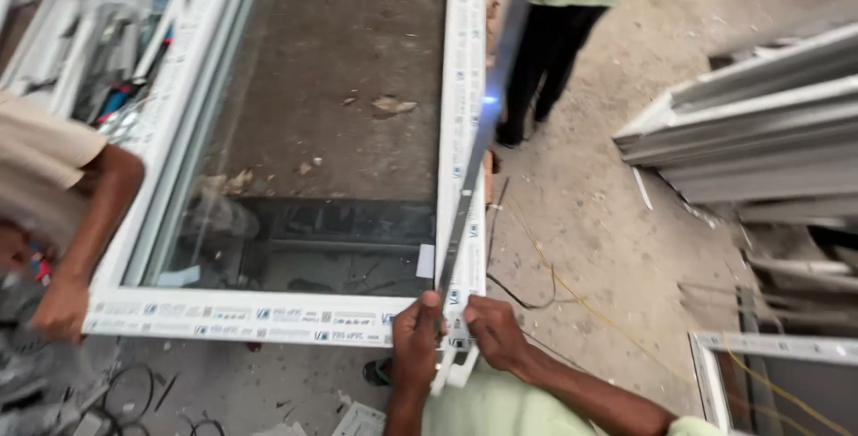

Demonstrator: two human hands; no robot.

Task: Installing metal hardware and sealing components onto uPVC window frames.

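A large white window frame point(268, 315) with a glass pane lies flat in front of me. A long thin grey strip point(471, 163) runs along its right rail, from the near right corner away toward the top. My left hand point(416, 339) pinches the strip's near end at that corner. My right hand point(493, 329) sits just right of it, fingers curled over the frame's corner. My green shirt shows at the bottom edge.
A co-worker's hand point(61, 308) holds the frame's near left corner. Another person point(561, 34) in a green shirt and black trousers stands at the far end. White profiles point(760, 123) are stacked on the right, another frame point(769, 351) lies lower right, and cables point(545, 266) trail over the concrete floor.
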